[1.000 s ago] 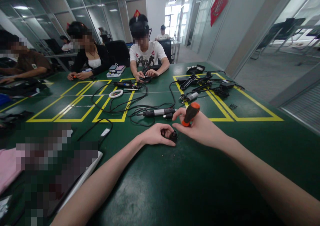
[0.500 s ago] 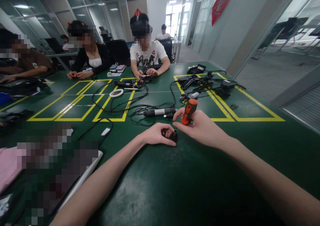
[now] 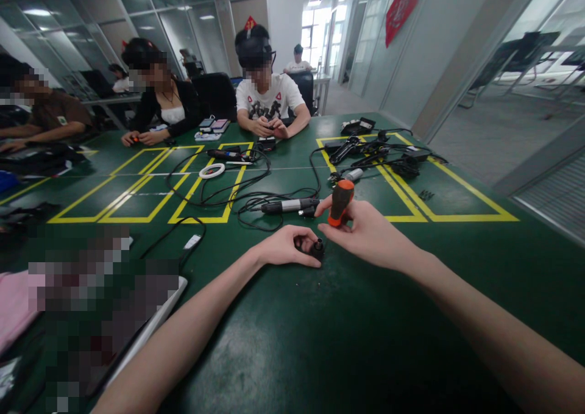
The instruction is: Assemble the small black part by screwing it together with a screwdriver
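My left hand [image 3: 287, 246] rests on the green table, its thumb and fingers curled round a small black part [image 3: 316, 250] with a short round post on top. What kind of part it is, I cannot make out. To the right and a little higher, my right hand [image 3: 365, 234] grips a screwdriver [image 3: 342, 202] by its orange and dark handle, which stands nearly upright. The shaft and tip of the screwdriver do not show clearly. Just beyond both hands lies a grey and black corded pen-shaped tool [image 3: 289, 206].
Black cables [image 3: 214, 202] loop across the table [image 3: 283, 335]. A white ring [image 3: 212, 171] lies left of centre, and a pile of black devices and cords [image 3: 365, 152] sits at the right. Several small screws [image 3: 426, 194] lie farther right. A person [image 3: 269, 100] works opposite; others sit left.
The screwdriver handle in my right hand has turned and shifted slightly left. My left hand keeps its hold on the black part. The person opposite has raised their hands from the black device.
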Tool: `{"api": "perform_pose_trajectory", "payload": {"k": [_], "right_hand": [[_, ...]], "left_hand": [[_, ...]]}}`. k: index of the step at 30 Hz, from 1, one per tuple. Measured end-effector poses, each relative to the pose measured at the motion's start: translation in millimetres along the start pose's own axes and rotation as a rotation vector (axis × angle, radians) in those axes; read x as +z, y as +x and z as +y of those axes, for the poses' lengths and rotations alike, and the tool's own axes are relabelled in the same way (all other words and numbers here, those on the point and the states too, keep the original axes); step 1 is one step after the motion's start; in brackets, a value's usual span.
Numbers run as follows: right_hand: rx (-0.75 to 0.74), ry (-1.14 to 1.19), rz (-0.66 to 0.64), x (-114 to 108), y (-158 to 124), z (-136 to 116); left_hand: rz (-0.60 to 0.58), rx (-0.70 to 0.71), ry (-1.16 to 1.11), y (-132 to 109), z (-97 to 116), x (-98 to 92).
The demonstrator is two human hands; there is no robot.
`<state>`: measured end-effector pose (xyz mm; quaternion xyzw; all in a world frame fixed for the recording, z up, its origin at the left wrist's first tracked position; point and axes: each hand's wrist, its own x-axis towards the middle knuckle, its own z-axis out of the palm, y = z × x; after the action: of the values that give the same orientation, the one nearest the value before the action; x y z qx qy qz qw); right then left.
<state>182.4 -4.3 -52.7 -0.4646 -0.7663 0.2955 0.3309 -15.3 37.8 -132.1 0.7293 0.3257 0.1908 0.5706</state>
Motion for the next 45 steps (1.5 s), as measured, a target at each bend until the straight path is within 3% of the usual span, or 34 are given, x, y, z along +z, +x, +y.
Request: {"api": "perform_pose_trajectory", "payload": {"k": [26,45], "right_hand": [[0.009,0.121,0.011,1.1,0.2,-3.9],[-0.015,0.053,0.096,1.3,-0.5,-1.1]], "left_hand": [[-0.001,-0.007,0.015,0.6,1.5,0.6],[-0.001,0.005,0.016,1.4,-0.1,0.2]]}}
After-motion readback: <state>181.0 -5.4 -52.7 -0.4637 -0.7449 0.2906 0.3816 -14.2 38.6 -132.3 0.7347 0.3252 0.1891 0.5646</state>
